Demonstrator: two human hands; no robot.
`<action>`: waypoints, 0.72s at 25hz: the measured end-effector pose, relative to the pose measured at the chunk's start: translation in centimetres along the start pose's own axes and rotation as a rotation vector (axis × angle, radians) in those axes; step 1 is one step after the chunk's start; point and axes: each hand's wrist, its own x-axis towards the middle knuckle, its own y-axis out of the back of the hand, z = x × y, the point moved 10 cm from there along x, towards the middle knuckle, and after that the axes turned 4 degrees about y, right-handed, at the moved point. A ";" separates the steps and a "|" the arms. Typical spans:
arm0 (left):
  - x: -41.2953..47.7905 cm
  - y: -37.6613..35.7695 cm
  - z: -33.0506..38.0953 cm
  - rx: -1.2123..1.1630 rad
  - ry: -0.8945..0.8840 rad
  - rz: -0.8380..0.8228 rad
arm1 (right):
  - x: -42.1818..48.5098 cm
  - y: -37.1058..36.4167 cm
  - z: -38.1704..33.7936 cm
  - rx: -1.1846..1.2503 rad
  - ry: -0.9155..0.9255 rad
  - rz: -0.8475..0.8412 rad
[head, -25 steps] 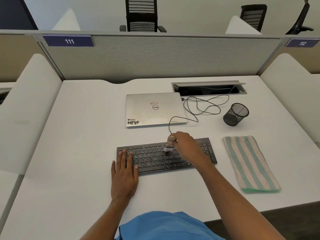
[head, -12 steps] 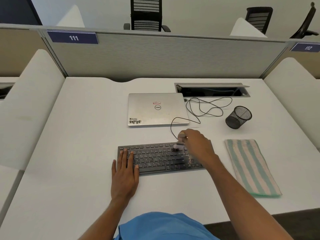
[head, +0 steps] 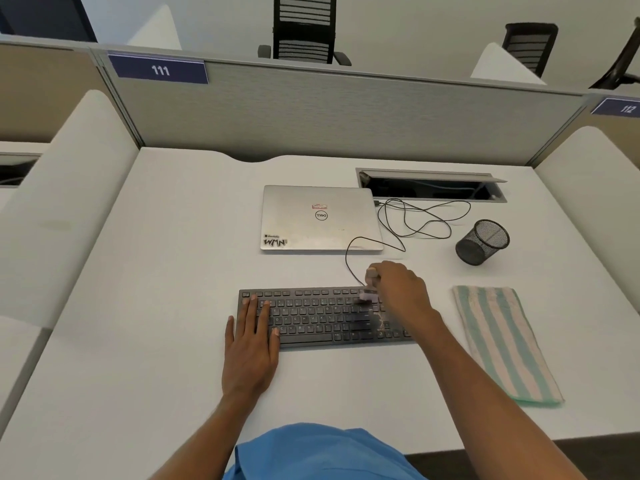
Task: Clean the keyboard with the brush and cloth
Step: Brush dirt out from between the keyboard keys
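Striped cloth (head: 502, 344) near keyboard (head: 311, 317)

My left hand (head: 250, 348) lay flat, fingers straight; my right hand (head: 401, 289) gripped the brush (head: 367, 295), forearm stretched forward

Bright, even light, soft shadows; wide-angle bending at edges; brush (head: 367, 294) motion-blurred.

You have one keyboard (head: 311, 317) on the worktop (head: 156, 306) and two hands at it, one left hand (head: 250, 344) and one right hand (head: 401, 289). Over it there's one brush (head: 367, 295). Right of it lies one striped cloth (head: 502, 344). Beyond it you'll count one laptop (head: 320, 218), one cable (head: 415, 220), one mesh cup (head: 482, 242) and three chairs (head: 303, 27).
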 end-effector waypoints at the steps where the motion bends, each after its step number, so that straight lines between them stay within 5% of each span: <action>1: -0.1 0.0 0.1 -0.001 0.002 -0.001 | 0.3 0.0 -0.8 0.004 0.025 0.006; 8: -0.1 0.0 0.0 0.012 0.001 -0.003 | 1.9 -4.0 -4.7 -0.054 0.156 -0.089; 18: -0.1 0.2 -0.1 0.017 0.007 0.000 | 1.4 -1.6 -3.3 -0.167 0.149 0.007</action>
